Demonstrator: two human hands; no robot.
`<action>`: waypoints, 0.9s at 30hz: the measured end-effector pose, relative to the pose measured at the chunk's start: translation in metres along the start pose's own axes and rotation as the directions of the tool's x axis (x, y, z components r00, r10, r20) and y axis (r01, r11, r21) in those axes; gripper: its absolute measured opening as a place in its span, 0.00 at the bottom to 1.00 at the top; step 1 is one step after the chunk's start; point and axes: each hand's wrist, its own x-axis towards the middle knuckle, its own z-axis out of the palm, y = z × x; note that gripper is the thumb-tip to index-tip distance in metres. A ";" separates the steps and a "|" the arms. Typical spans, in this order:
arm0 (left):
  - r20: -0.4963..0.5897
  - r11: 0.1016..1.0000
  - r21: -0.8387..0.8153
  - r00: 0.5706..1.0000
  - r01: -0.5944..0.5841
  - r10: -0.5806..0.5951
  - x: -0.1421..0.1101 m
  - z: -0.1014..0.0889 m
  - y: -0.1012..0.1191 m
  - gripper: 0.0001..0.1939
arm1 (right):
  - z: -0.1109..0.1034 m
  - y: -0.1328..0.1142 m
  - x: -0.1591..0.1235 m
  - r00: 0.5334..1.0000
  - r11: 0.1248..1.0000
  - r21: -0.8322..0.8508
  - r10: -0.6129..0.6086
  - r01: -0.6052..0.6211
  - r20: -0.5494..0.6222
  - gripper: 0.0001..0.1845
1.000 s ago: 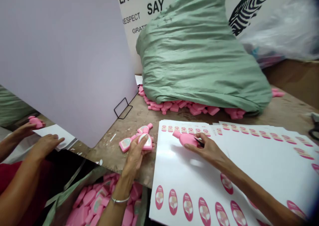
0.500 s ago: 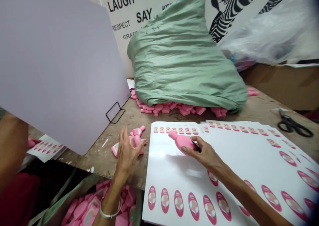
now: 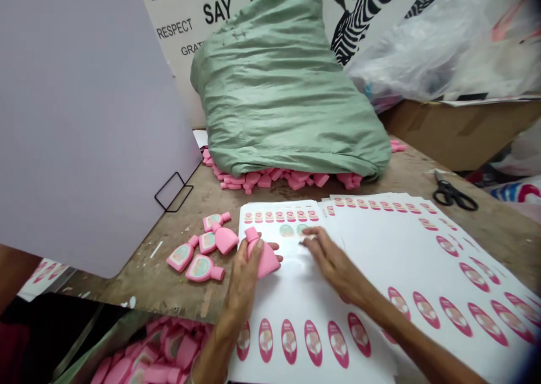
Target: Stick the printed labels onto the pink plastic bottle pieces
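My left hand (image 3: 245,271) grips a pink toy bottle (image 3: 264,260) over the left part of a sticker sheet (image 3: 287,288). Its bare pink side faces up. My right hand (image 3: 325,254) bends over the same sheet, its fingertips at a pale green round sticker (image 3: 302,229). A small dark tip, perhaps of a slim black tool, shows at those fingers; the rest is hidden. Another green sticker (image 3: 286,230) lies just left of it. Several pink bottles, one of them a labelled bottle (image 3: 198,268), lie on the table left of the sheet.
A large green sack (image 3: 291,102) rests on many pink bottles at the back. Black scissors (image 3: 454,195) lie at the right. A pale panel (image 3: 84,119) stands at the left by a black wire stand (image 3: 173,192). Below the table edge, a sack holds pink bottles (image 3: 147,350).
The pink bottle has passed from my right hand to my left. My left hand has moved right from the loose bottles. My right hand has come to the green stickers. The view has shifted right.
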 end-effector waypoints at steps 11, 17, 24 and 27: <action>0.205 0.994 0.108 0.978 0.019 -0.041 0.056 0.056 -0.007 0.22 | -0.023 0.061 0.066 0.941 0.692 -0.718 -0.288 0.075 -0.179 0.09; 0.212 0.992 0.122 0.977 -0.030 0.004 0.069 0.061 -0.027 0.23 | -0.025 0.064 0.067 0.933 0.690 -0.711 -0.332 0.138 -0.141 0.09; 0.211 0.990 0.129 0.977 -0.055 0.027 0.074 0.058 -0.037 0.27 | -0.029 0.066 0.070 0.942 0.759 -0.630 -0.311 0.166 -0.127 0.07; 0.206 0.993 0.116 0.978 -0.037 0.012 0.075 0.059 -0.036 0.26 | -0.026 0.063 0.069 0.937 0.756 -0.635 -0.319 0.160 -0.144 0.09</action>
